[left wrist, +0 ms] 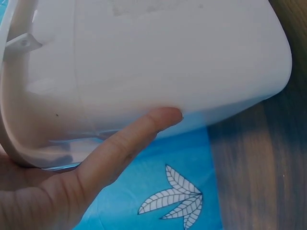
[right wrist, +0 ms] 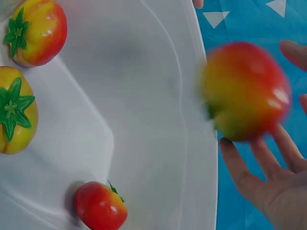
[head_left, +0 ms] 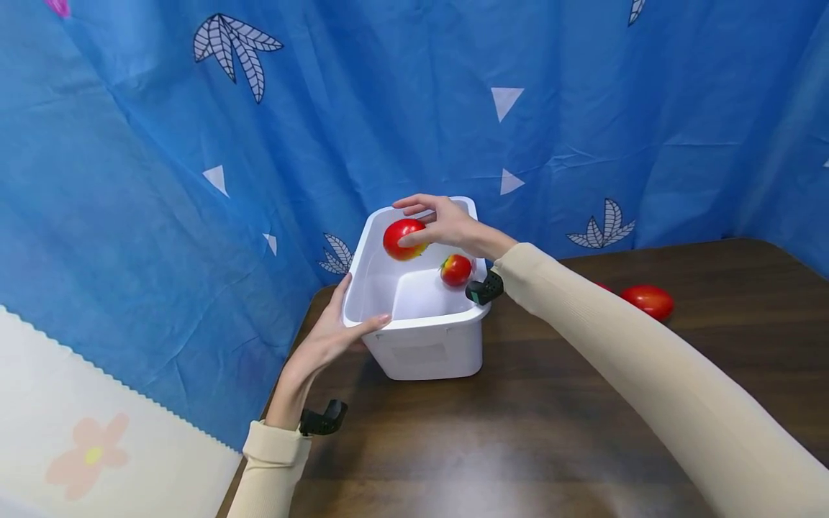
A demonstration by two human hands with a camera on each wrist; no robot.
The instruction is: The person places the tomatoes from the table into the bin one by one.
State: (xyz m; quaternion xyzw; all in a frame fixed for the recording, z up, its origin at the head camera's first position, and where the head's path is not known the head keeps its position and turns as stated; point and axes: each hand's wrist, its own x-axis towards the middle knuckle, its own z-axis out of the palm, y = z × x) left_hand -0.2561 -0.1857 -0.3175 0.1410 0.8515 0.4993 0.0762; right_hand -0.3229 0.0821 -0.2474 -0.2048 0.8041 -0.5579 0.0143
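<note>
My left hand (head_left: 327, 334) (left wrist: 72, 191) holds the near left corner of a white bin (head_left: 424, 356) (left wrist: 182, 52), thumb and fingers spread along its outside. Over the bin's opening, my right hand (head_left: 440, 223) (right wrist: 273, 187) has its fingers spread beside a red and yellow tomato (head_left: 396, 236) (right wrist: 247, 91). That tomato is blurred in the right wrist view while the fingers look sharp; it seems loose from them. Inside the bin the right wrist view shows a small red tomato (right wrist: 100, 206) and two yellow-red ones (right wrist: 45, 31) (right wrist: 29, 127) with green leaves.
The bin stands on a dark wooden table (head_left: 518, 417), close to a blue patterned curtain (head_left: 401, 101). On the table to the right lies a red fruit (head_left: 648, 301), with part of another red thing (head_left: 604, 286) showing behind my right sleeve. A pale cloth (head_left: 129, 432) hangs at the lower left.
</note>
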